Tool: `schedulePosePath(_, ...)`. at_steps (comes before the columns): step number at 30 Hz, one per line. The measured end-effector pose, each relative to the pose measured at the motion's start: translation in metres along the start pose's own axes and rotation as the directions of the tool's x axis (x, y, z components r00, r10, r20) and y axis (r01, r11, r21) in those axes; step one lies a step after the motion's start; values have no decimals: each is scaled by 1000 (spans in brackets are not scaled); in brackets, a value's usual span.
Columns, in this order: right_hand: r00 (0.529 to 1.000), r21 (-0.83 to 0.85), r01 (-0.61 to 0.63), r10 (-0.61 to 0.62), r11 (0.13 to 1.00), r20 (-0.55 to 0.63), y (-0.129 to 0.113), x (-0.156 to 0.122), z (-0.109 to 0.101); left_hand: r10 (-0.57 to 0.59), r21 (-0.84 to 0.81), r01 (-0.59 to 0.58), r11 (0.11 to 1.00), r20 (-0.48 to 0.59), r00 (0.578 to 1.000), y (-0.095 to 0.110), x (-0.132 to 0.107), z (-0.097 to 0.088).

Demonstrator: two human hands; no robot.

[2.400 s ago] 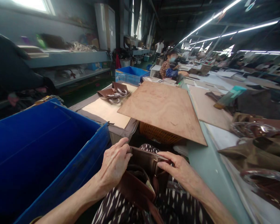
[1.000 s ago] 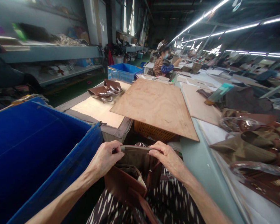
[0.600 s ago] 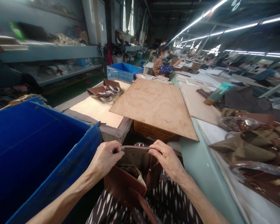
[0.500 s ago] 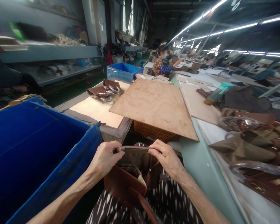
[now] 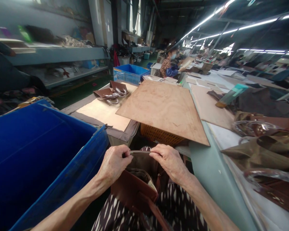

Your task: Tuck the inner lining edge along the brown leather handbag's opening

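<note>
Left hand (image 5: 114, 163): closed in a pinch, thumb over forefinger, on the left end of the brown bag's (image 5: 135, 189) top edge (image 5: 139, 152).
Right hand (image 5: 168, 160): closed the same way on the right end of that edge.
Bag position: on your lap, just short of the near edge of the plywood board (image 5: 163, 109), not touching it.
Change: your right hand has come up level with the left; the edge, slack before, now runs straight between them.
Reading: you hold the edge taut.
Surroundings: blue bin (image 5: 38, 150) left of the board, orange basket (image 5: 159, 136) beneath it.
</note>
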State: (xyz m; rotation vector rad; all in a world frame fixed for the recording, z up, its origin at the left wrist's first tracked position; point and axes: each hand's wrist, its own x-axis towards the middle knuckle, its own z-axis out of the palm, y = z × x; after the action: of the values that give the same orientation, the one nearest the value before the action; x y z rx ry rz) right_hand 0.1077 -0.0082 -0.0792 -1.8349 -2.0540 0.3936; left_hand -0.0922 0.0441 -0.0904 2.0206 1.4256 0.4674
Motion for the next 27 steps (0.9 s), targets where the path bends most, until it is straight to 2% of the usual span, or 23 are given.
schedulePosePath(5, 1000, -117, 11, -11, 993, 0, -10, 4, 8, 5, 23, -5, 1000, -29, 1000, 2, -1, -2)
schedulePosePath(15, 999, -178, 46, -47, 983, 3, -22, 12, 14, -40, 18, 41, 999, -66, 997, 3, -1, -3)
schedulePosePath(27, 994, -255, 112, -111, 961, 16, -37, 18, 22, -21, -21, 19, 1000, -89, 996, 0, -3, 0)
